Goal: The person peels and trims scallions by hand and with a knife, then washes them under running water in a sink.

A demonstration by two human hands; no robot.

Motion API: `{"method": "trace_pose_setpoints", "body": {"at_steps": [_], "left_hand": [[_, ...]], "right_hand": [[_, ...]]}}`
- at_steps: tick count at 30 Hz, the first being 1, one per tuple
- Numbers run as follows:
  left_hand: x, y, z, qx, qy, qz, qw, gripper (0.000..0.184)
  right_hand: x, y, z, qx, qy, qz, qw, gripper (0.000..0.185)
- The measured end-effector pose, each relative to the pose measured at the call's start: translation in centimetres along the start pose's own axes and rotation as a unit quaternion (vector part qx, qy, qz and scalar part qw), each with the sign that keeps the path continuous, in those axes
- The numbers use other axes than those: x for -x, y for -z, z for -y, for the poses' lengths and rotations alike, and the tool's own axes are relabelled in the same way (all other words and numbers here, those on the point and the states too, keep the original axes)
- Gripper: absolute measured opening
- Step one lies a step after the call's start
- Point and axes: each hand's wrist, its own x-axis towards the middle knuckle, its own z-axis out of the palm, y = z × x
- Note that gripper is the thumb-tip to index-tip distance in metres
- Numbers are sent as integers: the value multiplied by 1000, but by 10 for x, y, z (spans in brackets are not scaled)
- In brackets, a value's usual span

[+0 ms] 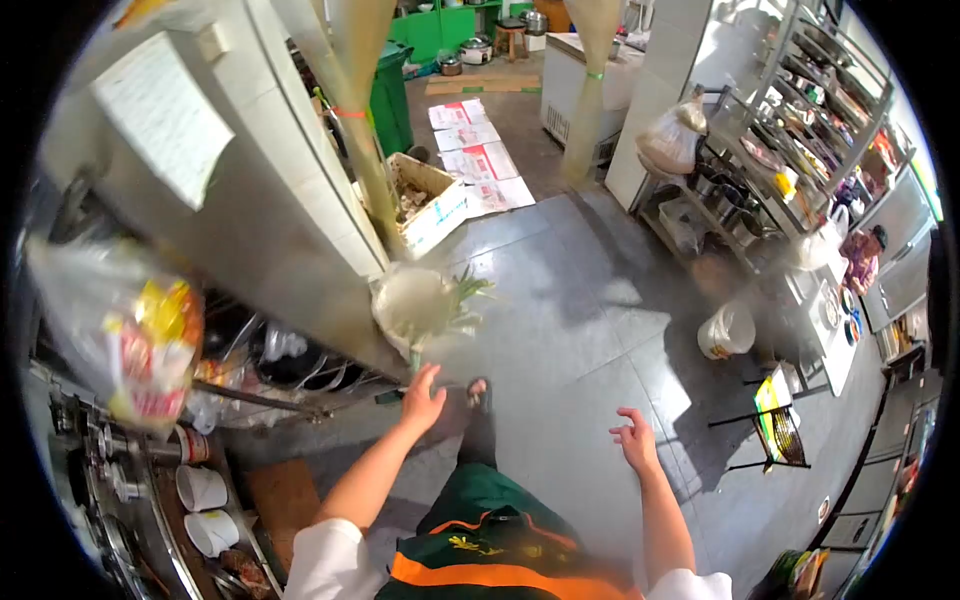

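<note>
My left hand (422,400) is held out in front of me, fingers extended and nothing in them. Just beyond it on the floor stands a pale bucket (392,318) with long green leaves (468,290) sticking out over its right side. My right hand (634,440) hangs in the air over the grey tiles, its fingers apart and loosely bent, also without anything in it. Neither hand touches an object. Below the hands show my green apron with an orange band (480,575) and one foot (480,392) stepping forward.
A foam box (436,222) and flattened cardboard (480,160) lie ahead by the doorway. To the right are a white bucket (727,330), a black wire chair (785,435), a loaded rack (745,200) and another person (862,262). Shelves with white tubs (202,488) line the left.
</note>
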Motion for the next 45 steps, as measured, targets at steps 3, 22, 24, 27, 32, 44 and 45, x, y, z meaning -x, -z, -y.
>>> {"method": "trace_pose_setpoints", "body": {"at_steps": [3, 22, 24, 27, 32, 44, 45], "left_hand": [[-134, -17, 26, 11, 73, -26, 997, 49], [-330, -60, 115, -139, 364, 256, 885, 35], [-322, 2, 95, -119, 349, 67, 927, 29], [-297, 77, 63, -71, 271, -25, 960, 17], [-272, 160, -57, -58, 193, -8, 979, 23], [-173, 249, -174, 235, 270, 245, 901, 55], [-162, 271, -179, 289, 313, 251, 869, 63]], "right_hand": [[-59, -24, 13, 108, 38, 6, 993, 26], [-370, -103, 66, 117, -169, 145, 968, 20], [-410, -145, 95, 107, -114, 216, 964, 21], [-438, -225, 115, 37, -132, 348, 928, 24], [-400, -351, 154, -161, -476, 543, 673, 79], [-280, -409, 250, -236, -577, 451, 638, 34], [-274, -410, 254, -251, -583, 466, 616, 34]]}}
